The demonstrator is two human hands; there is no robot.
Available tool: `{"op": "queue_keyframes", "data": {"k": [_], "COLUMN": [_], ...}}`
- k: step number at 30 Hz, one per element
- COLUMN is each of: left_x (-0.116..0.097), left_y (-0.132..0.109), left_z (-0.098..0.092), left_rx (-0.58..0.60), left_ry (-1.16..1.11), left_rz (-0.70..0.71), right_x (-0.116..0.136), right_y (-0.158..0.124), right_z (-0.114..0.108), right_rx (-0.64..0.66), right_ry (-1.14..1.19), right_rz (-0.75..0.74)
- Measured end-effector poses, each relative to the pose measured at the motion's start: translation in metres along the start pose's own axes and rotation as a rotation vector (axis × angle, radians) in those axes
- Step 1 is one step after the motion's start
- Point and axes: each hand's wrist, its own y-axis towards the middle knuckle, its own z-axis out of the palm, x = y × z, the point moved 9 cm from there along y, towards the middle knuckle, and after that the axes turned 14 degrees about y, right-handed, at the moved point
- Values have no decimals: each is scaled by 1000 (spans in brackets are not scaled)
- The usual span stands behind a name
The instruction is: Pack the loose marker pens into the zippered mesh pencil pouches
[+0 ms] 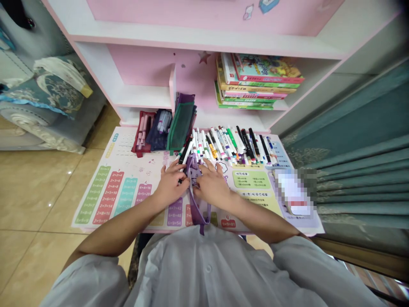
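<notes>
A purple mesh pencil pouch [194, 170] lies unzipped between my two hands, with its long side toward me. My left hand [172, 181] is closed at the pouch's left edge around a few markers [184, 152]; their white and black barrels stick out past the fingers. On the other side, my right hand [212, 183] grips the pouch's right edge, with fingertips curled over the mesh. Just beyond the hands, many loose markers [220, 143] with white and black barrels lie side by side in a row. What sits deep inside the pouch is hidden.
A red pouch [139, 143] and a navy pouch [159, 143] holding markers lie at back left, beside empty-looking green pouches [180, 128]. Stacked books [255, 89] fill the shelf behind. A blurred-out phone-like object [292, 192] rests on the desk [153, 170] at right.
</notes>
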Motion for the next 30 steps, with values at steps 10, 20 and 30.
{"op": "queue_keyframes", "data": {"k": [10, 20, 30], "left_x": [2, 1, 1], "left_y": [0, 0, 0], "left_z": [2, 1, 4], "left_rx": [12, 26, 28], "left_ry": [-17, -21, -27], "left_rz": [-10, -15, -20], "right_x": [-107, -138, -136], "right_y": [23, 38, 40], "right_z": [-74, -55, -52], "right_rx": [-555, -465, -420], "right_ry": [24, -91, -96], "right_rz": [304, 416, 375]}}
